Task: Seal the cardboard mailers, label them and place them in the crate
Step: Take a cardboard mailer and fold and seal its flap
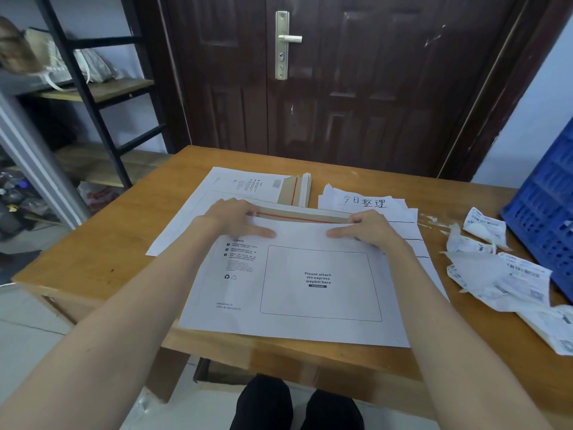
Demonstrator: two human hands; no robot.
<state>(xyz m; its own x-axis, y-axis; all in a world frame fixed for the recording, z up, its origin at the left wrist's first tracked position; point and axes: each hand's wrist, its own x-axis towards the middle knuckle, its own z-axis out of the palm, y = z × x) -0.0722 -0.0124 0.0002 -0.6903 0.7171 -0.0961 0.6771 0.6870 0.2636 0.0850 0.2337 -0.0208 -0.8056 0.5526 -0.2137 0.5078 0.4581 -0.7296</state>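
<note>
A white cardboard mailer point(297, 293) lies flat on the wooden table point(102, 243) in front of me, its printed waybill box facing up. Along its far edge the brown flap point(304, 214) with a red tear strip is folded partway over. My left hand point(235, 220) grips the flap's left end, thumb flat on the mailer. My right hand point(366, 228) grips the flap's right end the same way. A stack of further mailers point(248, 184) lies behind, flaps open. Crumpled shipping labels point(502, 274) lie at the right. The blue crate point(545, 218) stands at the table's right edge.
A sheet with handwritten characters point(366, 201) lies on loose papers right of the stack. A dark door point(341, 88) stands behind the table. A metal shelf rack point(93, 97) with bags is at the left. My legs show under the table's near edge.
</note>
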